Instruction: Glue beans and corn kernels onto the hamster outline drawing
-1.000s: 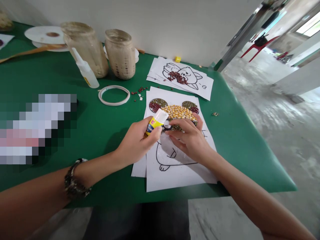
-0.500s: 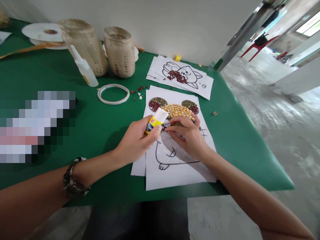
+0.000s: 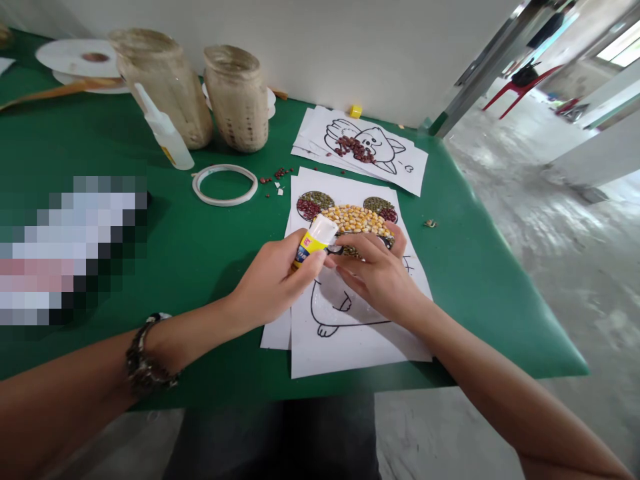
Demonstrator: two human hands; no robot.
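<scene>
My left hand [image 3: 273, 283] is wrapped round a glue bottle [image 3: 311, 245] with a white top and a yellow and blue label, tilted over the drawing. Beside it, my right hand [image 3: 383, 273] has its thumb and fingertips drawn together close to the bottle's top; whatever they pinch is too small to make out. Both hands are over a paper with an animal drawing [image 3: 345, 347]. Yellow corn kernels [image 3: 353, 218] fill the head. Green and dark red beans [image 3: 313, 203] fill the ears. My right hand covers part of the face.
Behind lies another drawing [image 3: 395, 150] with red beans on it, near a yellow cap [image 3: 355, 111]. A tape roll [image 3: 225, 202], a clear nozzle bottle [image 3: 173, 147] and two wrapped jars [image 3: 240, 100] stand or lie to the left. A blurred-out object [image 3: 70, 247] is farther left.
My right fingertips have shifted slightly left and up, closer to the bottle. The left hand still holds the glue bottle in nearly the same place.
</scene>
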